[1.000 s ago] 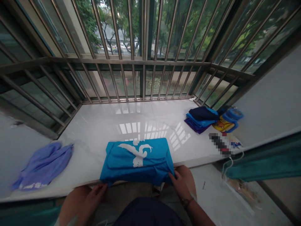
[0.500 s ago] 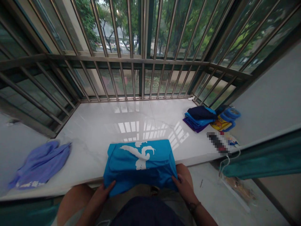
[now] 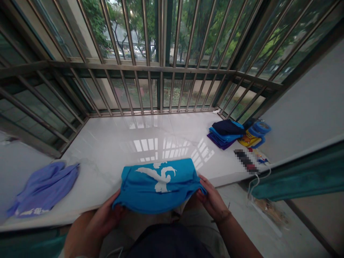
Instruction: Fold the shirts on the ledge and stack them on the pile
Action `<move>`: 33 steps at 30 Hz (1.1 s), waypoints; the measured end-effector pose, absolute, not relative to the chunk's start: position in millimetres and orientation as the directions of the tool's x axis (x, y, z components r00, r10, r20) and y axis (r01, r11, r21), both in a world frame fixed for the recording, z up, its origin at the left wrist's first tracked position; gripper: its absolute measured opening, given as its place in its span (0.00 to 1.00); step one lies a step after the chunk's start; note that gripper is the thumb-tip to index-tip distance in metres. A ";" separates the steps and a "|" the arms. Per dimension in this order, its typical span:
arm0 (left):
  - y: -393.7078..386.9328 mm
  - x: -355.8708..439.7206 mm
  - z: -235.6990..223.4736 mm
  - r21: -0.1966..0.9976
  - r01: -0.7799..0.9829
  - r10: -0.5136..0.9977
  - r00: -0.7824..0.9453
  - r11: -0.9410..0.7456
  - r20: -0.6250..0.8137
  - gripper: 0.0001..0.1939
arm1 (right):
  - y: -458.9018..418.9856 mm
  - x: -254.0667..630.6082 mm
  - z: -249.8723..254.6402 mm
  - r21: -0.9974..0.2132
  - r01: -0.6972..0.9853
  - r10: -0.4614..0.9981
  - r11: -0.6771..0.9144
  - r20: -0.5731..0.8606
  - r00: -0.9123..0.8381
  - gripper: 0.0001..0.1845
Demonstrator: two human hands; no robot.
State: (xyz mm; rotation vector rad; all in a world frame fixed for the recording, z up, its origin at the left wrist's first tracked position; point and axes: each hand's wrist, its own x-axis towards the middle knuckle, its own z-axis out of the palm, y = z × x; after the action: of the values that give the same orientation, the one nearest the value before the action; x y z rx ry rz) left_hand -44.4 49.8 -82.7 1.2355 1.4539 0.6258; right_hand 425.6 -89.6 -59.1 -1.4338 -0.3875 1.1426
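Observation:
A blue shirt (image 3: 145,195) with a white print lies partly folded over the front edge of the white sill, its near part lifted above my lap. My left hand (image 3: 109,211) grips the shirt's near left corner, with some fingers hidden beneath the cloth. At the near right corner, my right hand (image 3: 209,197) holds the fabric between thumb and fingers. Off to the left on the sill rests a crumpled lavender garment (image 3: 48,186). A stack of folded clothes (image 3: 225,132), navy on top with blue and purple below, sits at the back right.
Barred windows (image 3: 161,68) enclose the marble-look sill (image 3: 107,143). Beside the clothes stack stands a blue and yellow container (image 3: 255,134). A pixelated object (image 3: 246,161) and a white cord (image 3: 252,184) are at the right edge, near a teal curtain (image 3: 295,182).
Both hands have raised the shirt's near edge and brought it up toward the printed part. The hanging portion is shorter now, and the hands sit higher at its corners.

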 end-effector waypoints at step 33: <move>70.0 -63.8 -128.5 0.197 0.963 0.974 0.204 -0.182 -0.101 0.39 | 21.4 476.8 29.7 -0.444 0.804 0.834 -0.395 0.194 0.517 0.27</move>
State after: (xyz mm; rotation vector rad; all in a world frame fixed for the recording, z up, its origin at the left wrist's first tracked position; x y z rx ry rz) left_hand -63.8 70.0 -128.5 2.2599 1.8540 0.0695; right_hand 476.8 21.4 29.7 -2.2747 -1.3367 0.0807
